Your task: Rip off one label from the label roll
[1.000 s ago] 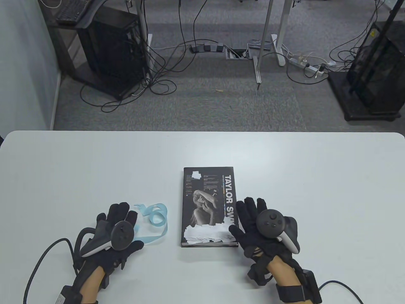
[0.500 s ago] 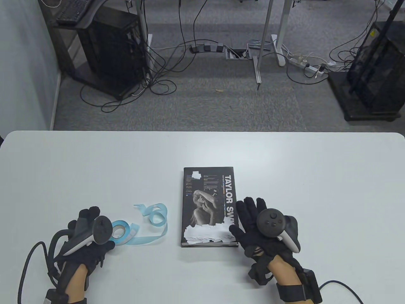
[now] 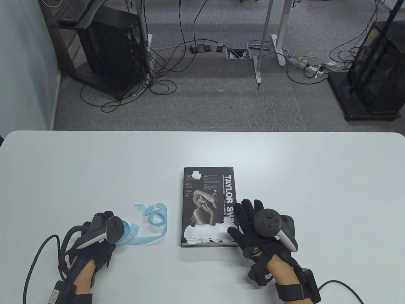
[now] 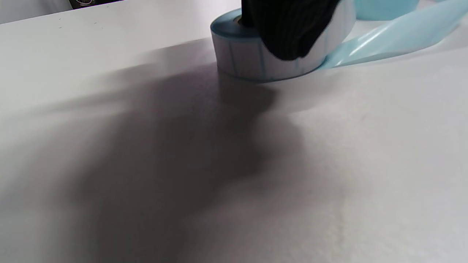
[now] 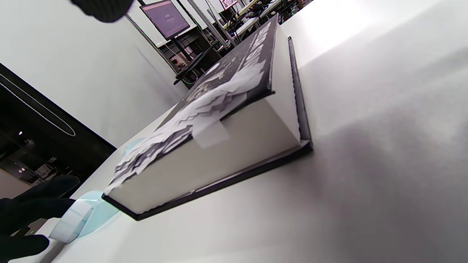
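Observation:
The label roll (image 3: 128, 233), white labels on pale blue backing, lies on the table at the lower left. Its loose blue backing strip (image 3: 155, 218) curls off to the right. My left hand (image 3: 106, 223) is over the roll and grips it; in the left wrist view a black finger (image 4: 292, 33) wraps over the roll (image 4: 248, 60). My right hand (image 3: 248, 215) rests flat and open on the lower right corner of a black book (image 3: 205, 193). Several white labels (image 3: 207, 234) are stuck on the book's near end.
The book lies in the middle of the white table (image 3: 284, 164). In the right wrist view the book (image 5: 237, 146) shows with labels (image 5: 204, 106) hanging over its edge, and the roll (image 5: 71, 219) shows between my left fingers (image 5: 33, 204). Cables trail from both wrists.
My left hand lifted off the roll and drew left, baring it, then came back right and took hold of it. My right hand shifted slightly left on the book.

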{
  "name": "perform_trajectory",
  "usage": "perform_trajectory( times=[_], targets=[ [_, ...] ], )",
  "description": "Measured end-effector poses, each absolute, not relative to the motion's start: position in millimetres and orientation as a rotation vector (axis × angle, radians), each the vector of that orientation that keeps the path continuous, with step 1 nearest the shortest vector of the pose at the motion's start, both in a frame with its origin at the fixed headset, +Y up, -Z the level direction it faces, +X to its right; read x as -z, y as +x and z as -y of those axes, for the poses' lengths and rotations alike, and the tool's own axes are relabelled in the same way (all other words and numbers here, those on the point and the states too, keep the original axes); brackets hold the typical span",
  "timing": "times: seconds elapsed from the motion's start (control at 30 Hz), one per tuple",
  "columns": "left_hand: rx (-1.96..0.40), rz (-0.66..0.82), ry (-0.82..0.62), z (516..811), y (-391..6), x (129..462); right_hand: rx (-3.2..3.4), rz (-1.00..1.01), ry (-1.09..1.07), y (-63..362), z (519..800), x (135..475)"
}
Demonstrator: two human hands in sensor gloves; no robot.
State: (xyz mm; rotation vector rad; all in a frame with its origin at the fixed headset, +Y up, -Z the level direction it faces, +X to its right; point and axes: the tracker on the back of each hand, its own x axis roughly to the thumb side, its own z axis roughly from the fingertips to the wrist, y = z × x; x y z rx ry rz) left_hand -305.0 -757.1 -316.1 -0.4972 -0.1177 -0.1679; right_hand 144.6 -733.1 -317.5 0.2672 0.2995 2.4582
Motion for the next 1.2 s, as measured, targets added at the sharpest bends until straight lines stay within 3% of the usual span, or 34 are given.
perform_trajectory(
  times=[0.53,0.87,1.03,1.2],
  targets=[
    [0.001,0.180,-0.411,758.3,-302.8,323.8,-2.471,-0.326,0.275,141.6,735.0,318.1],
    [-0.230,0.357,-0.353,740.6,-274.2,315.6,-2.475,-0.313,0.352,128.0,732.6,313.0],
    [-0.481,0.474,-0.377,733.8,-254.3,309.7,-2.529,-0.077,0.462,103.0,716.9,295.7],
    [-0.453,0.558,-0.375,728.2,-236.7,301.3,-2.427,0.030,0.630,67.4,712.0,273.9]
  ],
)
